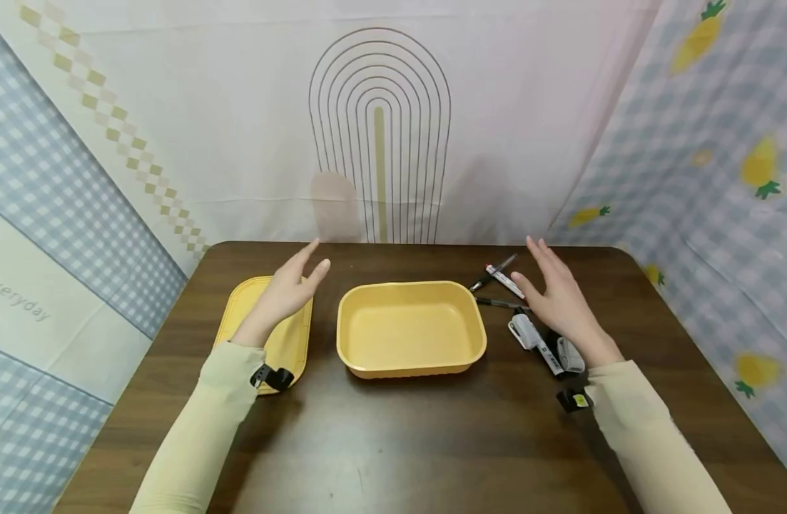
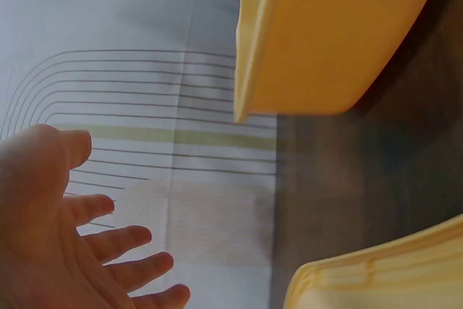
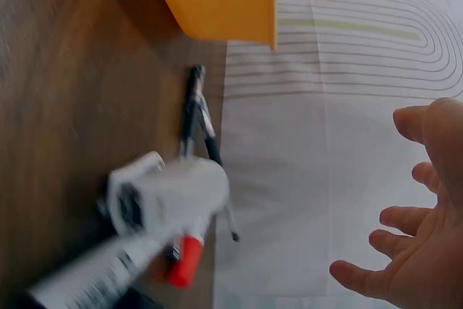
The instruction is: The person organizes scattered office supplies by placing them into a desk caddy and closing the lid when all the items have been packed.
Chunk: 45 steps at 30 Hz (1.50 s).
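My left hand [image 1: 289,291] hovers over the flat yellow lid [image 1: 287,350], its fingers spread and nothing in them. Over on the right, my right hand [image 1: 558,300] is held above several pens and markers, also with nothing in its fingers. Between the hands stands a yellow rectangular bin [image 1: 411,332] with nothing inside it. A grey-and-white marker [image 1: 537,344] lies under the right hand, beside another grey-capped one [image 1: 570,355] partly hidden by the wrist. Farther back, a white marker with a red end [image 1: 505,280] crosses a black pen [image 1: 494,272], and a second dark pen [image 1: 496,303] lies nearer the bin.
Everything stands on a dark brown wooden table [image 1: 393,442]. A white cloth [image 1: 252,128] with printed arches hangs right behind its back edge. Checked cloths with pineapples [image 1: 759,168] hang along the right side, and blue checked cloth [image 1: 65,164] lines the left.
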{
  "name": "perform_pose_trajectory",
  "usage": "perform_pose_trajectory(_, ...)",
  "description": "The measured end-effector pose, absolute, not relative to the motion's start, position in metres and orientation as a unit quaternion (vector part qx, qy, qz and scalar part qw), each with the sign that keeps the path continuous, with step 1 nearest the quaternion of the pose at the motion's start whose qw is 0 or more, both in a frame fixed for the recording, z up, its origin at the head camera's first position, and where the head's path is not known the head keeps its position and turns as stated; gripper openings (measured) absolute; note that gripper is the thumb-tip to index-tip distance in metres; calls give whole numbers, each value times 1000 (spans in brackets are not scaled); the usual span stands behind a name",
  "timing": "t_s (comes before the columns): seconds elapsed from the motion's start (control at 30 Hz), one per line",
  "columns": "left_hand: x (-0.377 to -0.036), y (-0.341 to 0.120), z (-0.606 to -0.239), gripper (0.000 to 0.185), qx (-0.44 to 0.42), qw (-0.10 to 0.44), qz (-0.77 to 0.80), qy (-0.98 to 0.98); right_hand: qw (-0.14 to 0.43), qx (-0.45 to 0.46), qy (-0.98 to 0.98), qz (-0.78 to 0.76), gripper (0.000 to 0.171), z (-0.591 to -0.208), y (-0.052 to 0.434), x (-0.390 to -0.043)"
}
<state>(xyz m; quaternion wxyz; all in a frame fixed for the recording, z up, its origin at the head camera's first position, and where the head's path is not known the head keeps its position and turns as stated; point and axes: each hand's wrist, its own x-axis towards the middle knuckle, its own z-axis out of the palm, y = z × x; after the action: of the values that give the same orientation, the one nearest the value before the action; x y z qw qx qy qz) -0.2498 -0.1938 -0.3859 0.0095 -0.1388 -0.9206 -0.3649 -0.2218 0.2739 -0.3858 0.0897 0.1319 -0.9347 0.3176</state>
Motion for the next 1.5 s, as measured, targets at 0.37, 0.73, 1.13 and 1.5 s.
perform_pose_trajectory(0.37,-213,-177,-417,67,-129,-24,-438,-889,56,131,-924,356,73,-415,252,-213)
perform_pose_trajectory(0.73,-205,-169,-436,61,-110,-54,-458,-881,12,148,-912,383,67,-443,240,-215)
perform_pose_trajectory(1.13,-207,-158,-449,52,-112,-58,-475,-871,-21,159,-917,365,53,-449,238,-212)
perform_pose_trajectory(1.5,-218,-152,-452,53,-116,-67,-496,-858,-7,144,-919,367,51,-451,241,-209)
